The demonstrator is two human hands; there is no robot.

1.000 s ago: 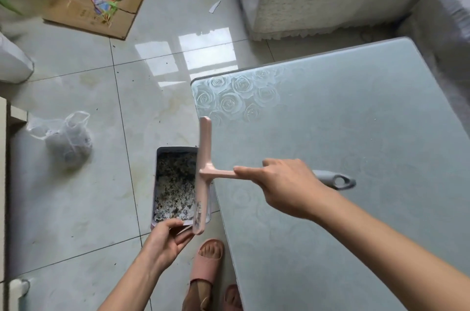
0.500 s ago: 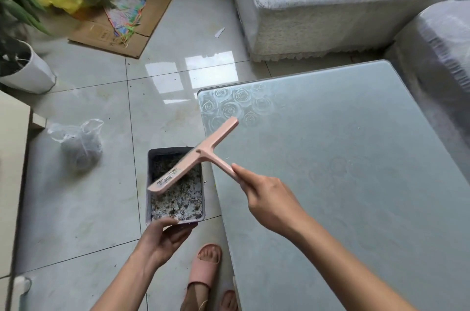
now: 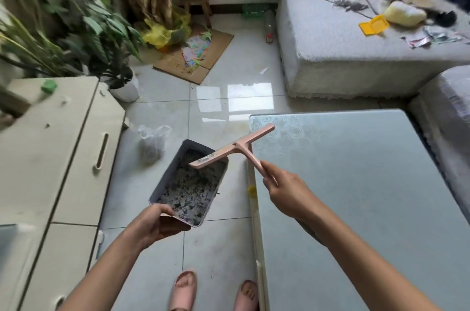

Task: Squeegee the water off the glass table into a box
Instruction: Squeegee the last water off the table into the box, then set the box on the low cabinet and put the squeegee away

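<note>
- Right hand (image 3: 284,191): fingers wrapped round the handle of the squeegee (image 3: 239,149), index finger laid along it.
- Left hand (image 3: 155,224): clamped on the near corner of the box (image 3: 166,176), thumb over the rim. The box is held tilted above the floor (image 3: 142,183), just left of the surface (image 3: 356,196).
- The squeegee is lifted, its blade slanting. The low end hangs over the box's far end and the high end over the surface's far-left corner. It does not appear to touch the glass.
- Progress, as a judgement: late. No pools or streaks show on the glass, and the box holds a wet, speckled mess. What is likely left is draining the blade over the box, then perhaps a last pass.
- Hard to make out:
  - A thin film on the frosted glass would not show.
  - The near and right parts of the surface are cut off by the frame.
  - The handle's end is hidden in the right hand.
  - Whether the blade drips cannot be told.
</note>
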